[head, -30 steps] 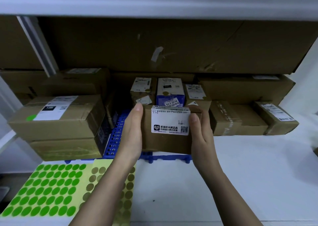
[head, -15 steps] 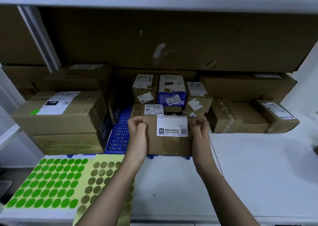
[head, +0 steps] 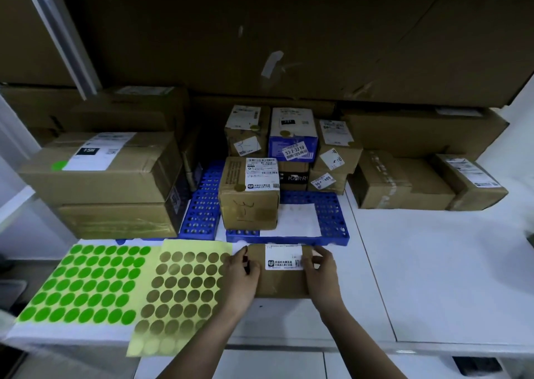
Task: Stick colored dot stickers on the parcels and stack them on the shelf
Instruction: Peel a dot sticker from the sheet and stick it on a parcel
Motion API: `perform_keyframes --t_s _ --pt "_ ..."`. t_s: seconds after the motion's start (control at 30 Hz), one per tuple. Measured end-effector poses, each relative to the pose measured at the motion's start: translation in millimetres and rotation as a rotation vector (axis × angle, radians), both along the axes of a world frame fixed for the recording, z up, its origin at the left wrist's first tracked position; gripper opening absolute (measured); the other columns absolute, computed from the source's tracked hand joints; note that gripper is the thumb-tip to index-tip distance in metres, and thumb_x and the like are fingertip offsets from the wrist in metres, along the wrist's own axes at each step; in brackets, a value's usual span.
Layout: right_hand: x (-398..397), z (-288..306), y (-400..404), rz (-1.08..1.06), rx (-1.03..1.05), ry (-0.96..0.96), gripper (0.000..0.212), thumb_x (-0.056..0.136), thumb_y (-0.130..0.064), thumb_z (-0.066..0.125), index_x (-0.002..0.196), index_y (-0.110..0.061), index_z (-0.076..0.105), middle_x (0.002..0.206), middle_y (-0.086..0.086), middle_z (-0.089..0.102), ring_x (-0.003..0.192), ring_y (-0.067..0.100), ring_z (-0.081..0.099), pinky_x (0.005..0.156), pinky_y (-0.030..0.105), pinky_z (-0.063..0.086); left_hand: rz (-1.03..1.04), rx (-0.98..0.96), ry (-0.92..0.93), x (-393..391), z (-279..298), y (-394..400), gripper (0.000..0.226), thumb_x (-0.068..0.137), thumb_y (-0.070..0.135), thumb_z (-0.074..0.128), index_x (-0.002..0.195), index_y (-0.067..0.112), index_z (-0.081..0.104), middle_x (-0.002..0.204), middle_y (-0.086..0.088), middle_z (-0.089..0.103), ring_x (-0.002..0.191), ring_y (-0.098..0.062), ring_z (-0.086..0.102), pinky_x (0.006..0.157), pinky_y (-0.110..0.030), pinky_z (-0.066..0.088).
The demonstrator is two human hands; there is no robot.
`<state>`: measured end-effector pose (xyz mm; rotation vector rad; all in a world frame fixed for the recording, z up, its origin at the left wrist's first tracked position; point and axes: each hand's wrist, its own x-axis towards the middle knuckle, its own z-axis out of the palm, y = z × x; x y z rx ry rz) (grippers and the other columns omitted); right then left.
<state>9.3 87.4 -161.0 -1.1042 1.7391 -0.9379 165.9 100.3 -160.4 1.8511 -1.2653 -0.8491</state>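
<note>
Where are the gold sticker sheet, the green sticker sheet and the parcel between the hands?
gold sticker sheet [head: 185,289], head view, on a gold dot near the sheet's middle.
green sticker sheet [head: 86,284], head view, on the rows of green dots.
parcel [head: 281,283], head view, on the bare cardboard below its white label.

**Parcel down on the table, both hands on it**

I've got a small brown parcel [head: 281,277] flat on the white table [head: 433,277], white label [head: 284,258] facing up. My left hand [head: 241,274] grips its left edge, my right hand [head: 319,269] grips the right edge, fingers over the label's corner. Just left of my left hand: gold dot sheet [head: 180,289], overlapping the green dot sheet [head: 89,283] beside it. Behind the parcel, a blue pallet [head: 329,219] carries a taped box [head: 250,193] with a gold dot, smaller boxes stacked behind. Far left, a big carton [head: 101,170] with a green dot.
</note>
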Motion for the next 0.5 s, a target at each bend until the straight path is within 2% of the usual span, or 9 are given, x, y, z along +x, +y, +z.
perform_keyframes --t_s 0.1,0.17,0.23,0.4,0.5 --pt "0.0 -8.1 5.8 0.006 0.04 0.063 0.037 0.096 -0.03 0.054 0.127 -0.013 0.046 0.122 0.006 0.055 0.097 0.017 0.054 0.09 0.036 0.047 0.007 -0.03 -0.014 0.1 -5.9 5.1 0.04 0.093 0.015 0.054 0.132 0.012 0.049 0.12 -0.009 0.054 0.095 -0.014 0.052 0.082 -0.025 0.043" --pt "0.3 -13.4 8.8 0.0 0.048 0.097 0.033 0.095 -0.028 0.055 0.123 -0.011 0.048 0.12 0.009 0.055 0.095 0.016 0.052 0.089 0.034 0.045 -0.019 -0.026 -0.042 -0.9 -7.7 6.4 0.04 0.092 0.015 0.055 0.132 0.015 0.049 0.119 -0.009 0.055 0.095 -0.017 0.057 0.081 -0.03 0.049" --pt "0.8 -17.0 10.6 -0.014 0.058 0.116 0.031 0.095 -0.026 0.056 0.12 -0.008 0.05 0.118 0.01 0.055 0.095 0.019 0.053 0.088 0.034 0.045 -0.046 -0.006 -0.085 -1.2 -8.4 8.0 0.042 0.092 0.017 0.055 0.134 0.017 0.048 0.119 -0.009 0.054 0.097 -0.02 0.058 0.079 -0.028 0.049" --pt "4.8 -18.6 9.7 -0.018 0.045 0.217 0.037 0.09 -0.027 0.062 0.117 -0.003 0.051 0.114 0.014 0.055 0.107 0.031 0.052 0.094 0.04 0.042 -0.096 0.03 -0.248 1.3 -9.4 9.3 0.037 0.091 0.021 0.055 0.127 0.012 0.053 0.099 -0.004 0.051 0.094 -0.02 0.055 0.082 -0.027 0.046" --pt "6.8 -18.6 10.7 0.004 0.05 0.306 0.041 0.09 -0.03 0.063 0.117 -0.002 0.051 0.115 0.016 0.055 0.109 0.032 0.049 0.095 0.037 0.038 -0.13 0.066 -0.319 1.4 -9.1 9.6 0.042 0.093 0.025 0.051 0.133 0.013 0.048 0.116 -0.007 0.049 0.106 -0.021 0.053 0.087 -0.025 0.042"
